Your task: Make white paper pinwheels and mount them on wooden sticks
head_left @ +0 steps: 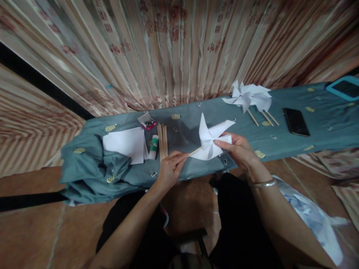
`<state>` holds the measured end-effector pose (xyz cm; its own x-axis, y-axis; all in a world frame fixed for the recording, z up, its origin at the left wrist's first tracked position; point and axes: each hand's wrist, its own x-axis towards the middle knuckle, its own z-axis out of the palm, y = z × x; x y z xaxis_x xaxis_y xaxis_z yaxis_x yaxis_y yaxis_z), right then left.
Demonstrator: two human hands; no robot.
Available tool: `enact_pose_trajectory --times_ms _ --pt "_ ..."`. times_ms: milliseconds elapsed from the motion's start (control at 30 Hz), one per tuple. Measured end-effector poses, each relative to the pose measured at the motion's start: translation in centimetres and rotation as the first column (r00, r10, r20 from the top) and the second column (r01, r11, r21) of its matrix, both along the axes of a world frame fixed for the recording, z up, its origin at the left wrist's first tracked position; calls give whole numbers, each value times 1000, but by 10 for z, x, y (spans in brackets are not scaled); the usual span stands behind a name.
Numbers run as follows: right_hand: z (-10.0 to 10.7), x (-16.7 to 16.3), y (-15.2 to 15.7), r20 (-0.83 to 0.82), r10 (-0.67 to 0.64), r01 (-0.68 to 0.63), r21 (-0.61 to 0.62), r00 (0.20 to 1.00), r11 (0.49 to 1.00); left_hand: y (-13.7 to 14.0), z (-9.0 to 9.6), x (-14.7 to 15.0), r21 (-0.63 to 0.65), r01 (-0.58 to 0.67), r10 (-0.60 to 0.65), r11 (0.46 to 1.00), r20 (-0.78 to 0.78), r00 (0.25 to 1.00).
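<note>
A white paper pinwheel is held above the cloth-covered table, its blades folded toward the middle. My left hand pinches the thin wooden stick that runs to the pinwheel. With thumb and fingers, my right hand grips the paper near the pinwheel's centre. Left of it lie several bare wooden sticks side by side, a glue stick with a green label, and a small open box of pins. A stack of white paper rests farther left.
Several finished-looking pinwheels lie at the back right of the table. Beyond them are a black phone and a blue-framed tablet. Curtains hang behind. A plastic bag sits on the floor at right.
</note>
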<state>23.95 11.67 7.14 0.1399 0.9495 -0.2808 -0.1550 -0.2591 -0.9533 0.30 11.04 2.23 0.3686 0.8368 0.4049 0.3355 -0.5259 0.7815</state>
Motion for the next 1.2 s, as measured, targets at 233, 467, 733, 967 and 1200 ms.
enact_pose_trajectory --times_ms 233,467,733,967,1200 --pt "13 -7 4 -4 11 -11 -33 1000 999 -1 -1 -4 -10 -7 7 1000 38 999" --pt "22 -7 3 11 73 -71 -110 997 991 -3 0 -7 -25 8 -6 1000 73 997" --pt "17 -12 1 -30 18 -21 -110 999 994 -5 -4 -6 -11 -9 11 1000 102 995" --pt "0 -19 3 -59 31 -38 -117 998 992 -11 -14 -9 -135 -38 52 990 100 994" --pt "-5 -20 13 -38 103 -108 -141 994 984 -21 -24 -5 -437 49 93 898 298 950"
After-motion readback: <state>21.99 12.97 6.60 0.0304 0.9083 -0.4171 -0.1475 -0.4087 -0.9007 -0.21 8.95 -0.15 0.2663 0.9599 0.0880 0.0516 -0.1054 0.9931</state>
